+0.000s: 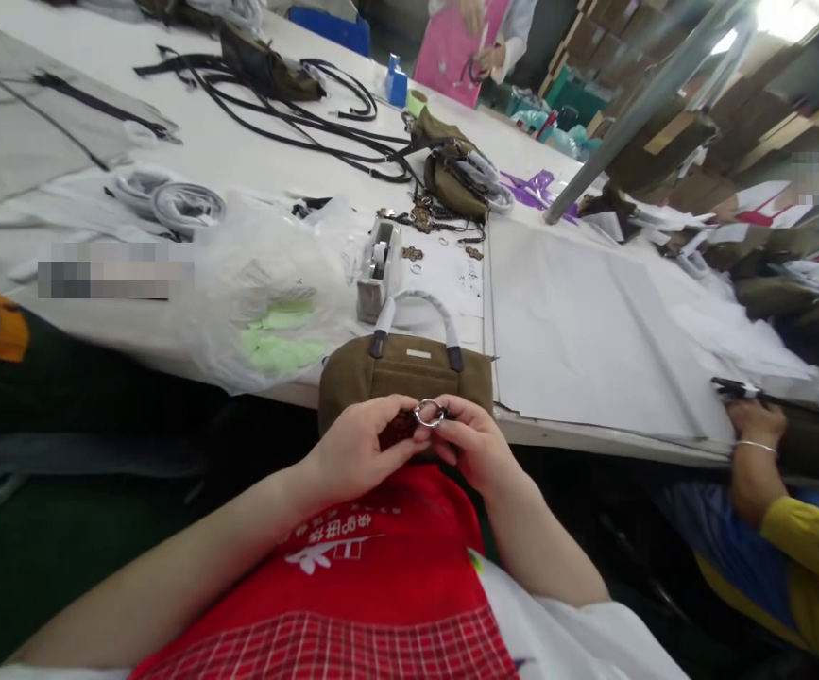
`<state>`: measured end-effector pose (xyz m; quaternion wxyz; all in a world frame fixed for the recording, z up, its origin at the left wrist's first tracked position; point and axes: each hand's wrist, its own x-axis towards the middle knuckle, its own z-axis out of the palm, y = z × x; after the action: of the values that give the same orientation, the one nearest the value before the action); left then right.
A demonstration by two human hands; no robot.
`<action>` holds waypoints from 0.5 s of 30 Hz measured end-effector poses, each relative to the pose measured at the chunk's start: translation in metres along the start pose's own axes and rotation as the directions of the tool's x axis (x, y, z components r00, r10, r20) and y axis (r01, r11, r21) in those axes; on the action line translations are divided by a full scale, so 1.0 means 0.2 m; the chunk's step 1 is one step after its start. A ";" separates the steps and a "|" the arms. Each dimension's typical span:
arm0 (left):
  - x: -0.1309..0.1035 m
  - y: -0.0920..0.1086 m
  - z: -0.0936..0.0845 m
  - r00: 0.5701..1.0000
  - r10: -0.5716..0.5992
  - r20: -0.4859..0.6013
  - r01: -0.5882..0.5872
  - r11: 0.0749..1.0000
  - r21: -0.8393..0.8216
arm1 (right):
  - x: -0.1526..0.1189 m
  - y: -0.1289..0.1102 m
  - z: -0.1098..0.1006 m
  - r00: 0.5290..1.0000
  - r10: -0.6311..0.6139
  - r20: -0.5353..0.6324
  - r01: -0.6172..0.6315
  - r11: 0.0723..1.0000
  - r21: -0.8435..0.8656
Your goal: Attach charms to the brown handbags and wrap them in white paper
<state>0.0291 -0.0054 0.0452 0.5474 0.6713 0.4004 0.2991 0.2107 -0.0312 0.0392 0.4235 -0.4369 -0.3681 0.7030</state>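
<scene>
A shiny metal ring (429, 414) is pinched between my two hands, above my lap. My left hand (356, 451) is closed, its thumb and fingers at the ring's left side, with a dark brown piece (396, 430) partly hidden in it. On the other side, my right hand (478, 446) grips the ring's edge with thumb and fingertips. Just behind my hands, an olive-brown handbag (409, 380) rests at the table edge. Its handle (419, 300) is wrapped in white and stands up. My fingers hide the bag's lower front.
A tape dispenser (379, 269) stands behind the bag, near small metal pieces (413, 253). Left are a clear plastic bag (274, 283) and black straps (296, 123). White paper (586, 321) lies right. A co-worker's hand (756, 420) is at far right; another person (486, 42) stands across.
</scene>
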 end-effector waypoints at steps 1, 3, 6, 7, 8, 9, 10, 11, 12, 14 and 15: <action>-0.01 -0.01 -0.01 1.000 -0.014 0.025 0.015 0.999 -0.037 | 0.01 0.01 0.00 1.000 0.003 0.005 -0.003 1.000 0.021; -0.02 -0.03 -0.02 0.999 -0.012 0.047 0.015 0.998 -0.066 | 0.01 0.03 -0.01 1.000 0.003 0.014 -0.004 0.999 0.032; -0.03 -0.05 -0.04 0.999 0.011 0.042 -0.009 0.999 -0.041 | 0.02 0.03 -0.01 1.000 -0.012 0.010 0.012 1.000 0.015; -0.04 -0.06 -0.04 0.999 0.024 0.047 -0.023 0.999 -0.027 | 0.02 0.03 0.00 1.000 -0.020 0.009 0.019 1.000 0.013; -0.04 -0.06 -0.05 0.998 0.040 0.051 -0.039 0.999 -0.014 | 0.02 0.02 0.00 0.999 -0.030 0.013 0.029 0.999 0.017; -0.04 -0.07 -0.05 0.997 0.057 0.056 -0.057 0.998 -0.007 | 0.02 0.02 0.00 0.999 -0.042 0.021 0.041 0.999 0.027; -0.05 -0.07 -0.06 0.995 0.076 0.059 -0.076 0.997 -0.001 | 0.02 0.02 0.01 0.998 -0.054 0.031 0.053 0.998 0.037; -0.05 -0.07 -0.06 0.994 0.092 0.057 -0.092 0.996 0.005 | 0.02 0.02 0.01 0.997 -0.064 0.037 0.062 0.997 0.043; -0.05 -0.07 -0.07 0.993 0.103 0.050 -0.104 0.995 0.013 | 0.02 0.02 0.02 0.997 -0.069 0.032 0.068 0.997 0.040; -0.06 -0.08 -0.07 0.993 0.112 0.034 -0.113 0.993 0.036 | 0.02 0.03 0.02 0.998 -0.067 -0.007 0.067 0.998 0.007; -0.06 -0.08 -0.08 0.993 0.113 0.024 -0.114 0.992 0.047 | 0.02 0.03 0.02 0.997 -0.063 -0.034 0.063 0.998 -0.013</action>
<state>0.0067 -0.0072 0.0339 0.5175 0.7090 0.3629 0.3127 0.2034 -0.0312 0.0339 0.4490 -0.4397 -0.3786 0.6795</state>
